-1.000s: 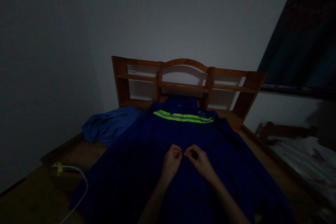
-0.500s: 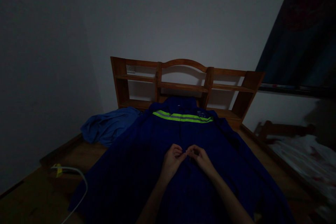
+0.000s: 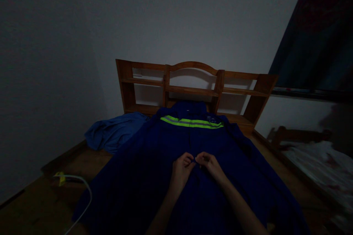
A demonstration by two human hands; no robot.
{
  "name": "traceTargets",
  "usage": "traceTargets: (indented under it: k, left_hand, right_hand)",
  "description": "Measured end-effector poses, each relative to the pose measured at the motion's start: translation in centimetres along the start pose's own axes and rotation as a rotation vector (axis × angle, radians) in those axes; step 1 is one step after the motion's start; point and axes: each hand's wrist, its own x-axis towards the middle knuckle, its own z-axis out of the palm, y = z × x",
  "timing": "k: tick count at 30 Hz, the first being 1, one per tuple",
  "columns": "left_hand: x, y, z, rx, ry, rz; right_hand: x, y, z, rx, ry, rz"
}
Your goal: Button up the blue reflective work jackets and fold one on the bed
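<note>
A dark blue work jacket (image 3: 154, 154) with a yellow-green and grey reflective stripe across the chest lies spread out, collar toward the headboard. Over its front seam, around the middle, my left hand (image 3: 182, 167) pinches the jacket's front edge between thumb and fingers. My right hand (image 3: 208, 163) pinches the other side of the front just beside it, fingertips a small gap apart from the left ones. Whether a button lies between the fingers is too dark to make out.
Behind the jacket stands a wooden headboard with shelves (image 3: 193, 90). A lighter blue cloth (image 3: 116, 132) lies crumpled at the left. A white cable (image 3: 89, 191) with a yellow tag curves at lower left. At right is another bed with pale bedding (image 3: 322, 165), below a dark curtain (image 3: 317, 44).
My left hand has shifted very slightly, opening a small gap between the two sets of fingertips. The jacket lies as before.
</note>
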Motion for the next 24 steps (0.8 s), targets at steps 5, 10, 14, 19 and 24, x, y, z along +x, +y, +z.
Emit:
traceTargets:
  k: [5, 10, 14, 19, 24]
  left_hand:
    - [-0.1, 0.2, -0.2, -0.009, -0.007, -0.013]
    - [0.0, -0.2, -0.1, -0.122, -0.037, 0.012]
    - [0.3, -0.4, 0.3, -0.238, -0.061, -0.055]
    - [-1.6, 2.0, -0.3, -0.118, -0.144, -0.034]
    - [-6.8, 6.0, -1.1, 0.106, -0.245, 0.135]
  right_hand:
    - [-0.2, 0.0, 0.0, -0.041, 0.035, 0.003]
    - [-0.3, 0.0, -0.2, -0.054, 0.043, -0.052]
    - [-0.6, -0.2, -0.1, -0.068, 0.066, -0.09]
    - [-0.7, -0.4, -0.1, -0.077, 0.095, -0.142]
    - [-0.6, -0.2, -0.1, -0.096, 0.101, -0.143]
